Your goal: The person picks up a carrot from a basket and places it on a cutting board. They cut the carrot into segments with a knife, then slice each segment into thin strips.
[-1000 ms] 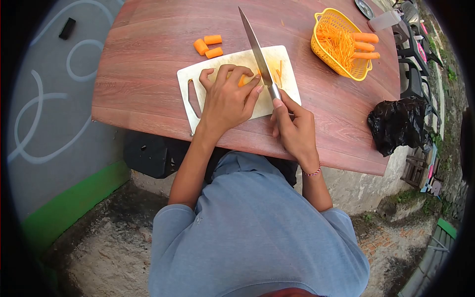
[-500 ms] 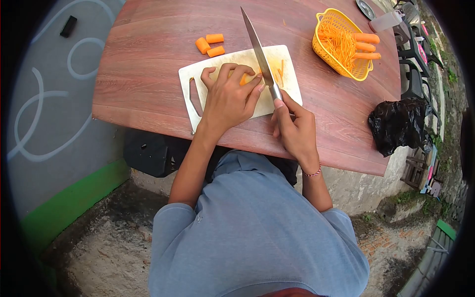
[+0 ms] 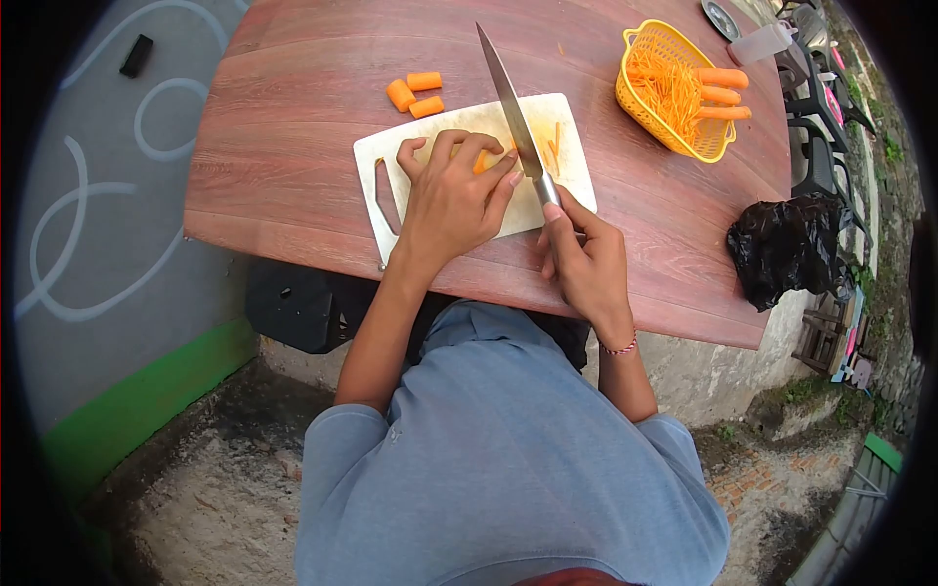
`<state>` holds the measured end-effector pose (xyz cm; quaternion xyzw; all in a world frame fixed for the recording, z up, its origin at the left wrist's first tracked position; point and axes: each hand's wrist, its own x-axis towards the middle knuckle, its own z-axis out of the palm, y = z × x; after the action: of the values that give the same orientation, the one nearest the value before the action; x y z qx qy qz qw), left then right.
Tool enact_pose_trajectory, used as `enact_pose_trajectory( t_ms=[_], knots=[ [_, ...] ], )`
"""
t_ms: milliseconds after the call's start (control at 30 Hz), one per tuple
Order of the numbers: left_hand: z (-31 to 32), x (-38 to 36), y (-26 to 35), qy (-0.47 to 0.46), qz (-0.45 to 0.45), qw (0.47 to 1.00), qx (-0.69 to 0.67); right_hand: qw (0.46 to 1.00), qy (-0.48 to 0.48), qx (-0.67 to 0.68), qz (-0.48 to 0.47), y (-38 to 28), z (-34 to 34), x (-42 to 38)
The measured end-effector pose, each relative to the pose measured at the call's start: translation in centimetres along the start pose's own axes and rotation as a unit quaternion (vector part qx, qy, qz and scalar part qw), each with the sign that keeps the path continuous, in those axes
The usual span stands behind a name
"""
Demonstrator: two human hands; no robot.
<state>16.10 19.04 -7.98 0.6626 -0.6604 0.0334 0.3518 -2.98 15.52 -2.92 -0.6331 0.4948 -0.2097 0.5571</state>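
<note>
A white cutting board (image 3: pixel 573 161) lies near the table's front edge. My left hand (image 3: pixel 454 186) is on it with bent fingers, pressing on an orange carrot piece (image 3: pixel 480 163) that is mostly hidden beneath them. In my right hand (image 3: pixel 586 252) is the handle of a large knife (image 3: pixel 510 103); its blade points away from me, close beside my left fingertips. A few thin carrot strips (image 3: pixel 554 148) lie on the board right of the blade. Three short carrot chunks (image 3: pixel 426 106) rest on the table just behind the board.
At the back right of the wooden table (image 3: pixel 313 127) stands a yellow basket (image 3: pixel 646 115) with shredded carrot and three whole carrots. A black plastic bag (image 3: pixel 787 244) sits at the right edge. Farther back are a squeeze bottle (image 3: pixel 760 44) and a round metal item (image 3: pixel 721 20).
The knife handle and my right hand have shifted very slightly right and toward me. My left hand keeps its place on the carrot piece.
</note>
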Motion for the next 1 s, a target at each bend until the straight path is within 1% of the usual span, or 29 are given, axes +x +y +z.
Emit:
enact_pose_trajectory(
  t_ms=[333, 467, 600, 667, 833, 1000],
  knots=[
    [0.0, 0.0, 0.0, 0.004, 0.002, 1.0, 0.004, 0.998, -0.014, 0.06, 0.029, -0.3, -0.7, -0.4],
    [-0.1, 0.0, 0.0, -0.011, -0.004, 1.0, 0.005, 0.996, -0.022, 0.081, 0.043, -0.3, -1.1, -0.5],
    [0.4, -0.2, -0.3, 0.004, -0.001, 1.0, 0.005, 0.991, -0.035, 0.119, 0.048, -0.2, -1.8, -0.4],
    [0.7, -0.3, -0.4, 0.019, 0.007, 1.0, -0.001, 0.99, -0.04, 0.125, 0.052, 0.1, -2.1, -0.3],
    [0.4, -0.2, -0.3, 0.016, 0.008, 1.0, 0.009, 0.986, -0.047, 0.144, 0.066, 0.4, -2.9, -0.3],
    [0.7, -0.3, -0.4, 0.025, 0.012, 1.0, 0.003, 0.989, -0.033, 0.137, 0.051, 1.0, -3.2, -0.5]
  ],
)
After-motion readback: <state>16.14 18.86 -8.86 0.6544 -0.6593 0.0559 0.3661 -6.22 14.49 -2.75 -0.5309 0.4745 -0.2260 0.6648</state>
